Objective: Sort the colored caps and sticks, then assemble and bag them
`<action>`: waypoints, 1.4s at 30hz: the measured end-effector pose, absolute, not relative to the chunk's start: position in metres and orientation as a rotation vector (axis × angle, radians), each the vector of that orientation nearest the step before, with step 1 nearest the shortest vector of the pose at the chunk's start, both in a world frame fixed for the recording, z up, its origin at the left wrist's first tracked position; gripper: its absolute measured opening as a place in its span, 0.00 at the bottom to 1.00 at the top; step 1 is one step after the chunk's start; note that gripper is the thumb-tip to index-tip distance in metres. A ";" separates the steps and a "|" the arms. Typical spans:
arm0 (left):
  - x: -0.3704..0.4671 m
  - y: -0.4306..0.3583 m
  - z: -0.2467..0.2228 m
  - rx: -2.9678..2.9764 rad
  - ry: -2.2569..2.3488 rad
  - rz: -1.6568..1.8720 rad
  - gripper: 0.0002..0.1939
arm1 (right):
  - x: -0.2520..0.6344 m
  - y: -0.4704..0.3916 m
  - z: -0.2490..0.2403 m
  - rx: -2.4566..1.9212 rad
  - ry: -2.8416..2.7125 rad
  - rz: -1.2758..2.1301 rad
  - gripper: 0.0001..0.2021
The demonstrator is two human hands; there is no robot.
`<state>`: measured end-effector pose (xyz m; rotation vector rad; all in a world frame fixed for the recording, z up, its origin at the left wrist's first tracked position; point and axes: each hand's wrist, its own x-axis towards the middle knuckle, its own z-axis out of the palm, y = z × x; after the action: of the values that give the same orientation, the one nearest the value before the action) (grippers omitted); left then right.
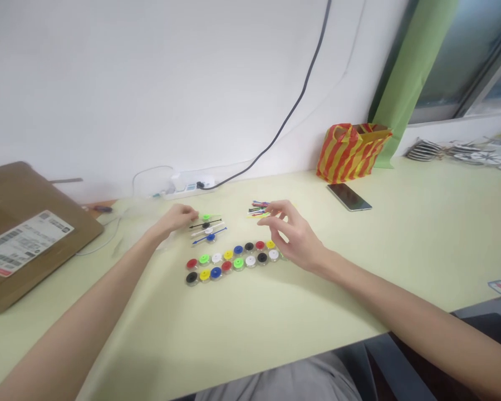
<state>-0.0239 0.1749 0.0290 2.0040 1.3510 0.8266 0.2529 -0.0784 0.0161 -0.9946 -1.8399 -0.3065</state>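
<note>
My left hand [182, 216] has its fingers closed at the left end of a green arrow spinner [207, 217], laid at the back of a short column. In front of that one lie a black arrow spinner [206, 225], a white arrow spinner [209, 230] and a blue arrow spinner [211, 237]. My right hand [291, 231] hovers with thumb and fingers apart, nothing visible between them. Just behind its fingertips is a pile of loose coloured arrows [259, 209]. Two rows of round coloured spinner bases [238, 263] run below both hands, their right end partly hidden by my right hand.
A cardboard box [33, 234] stands at the left. A power strip [187, 186] with a black cable [275, 136] lies by the wall. Behind to the right are a striped bag [350, 153] and a phone [349, 197]. Striped discs [423, 150] lie farther right.
</note>
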 end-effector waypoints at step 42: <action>0.049 -0.027 0.002 2.814 0.454 1.161 0.15 | 0.261 -0.080 0.016 -1.224 -1.833 0.025 0.04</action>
<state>0.0494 -0.0265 0.0023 2.8137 0.4544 1.1610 0.2608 -0.0800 0.0159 -1.2245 -1.8328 0.0251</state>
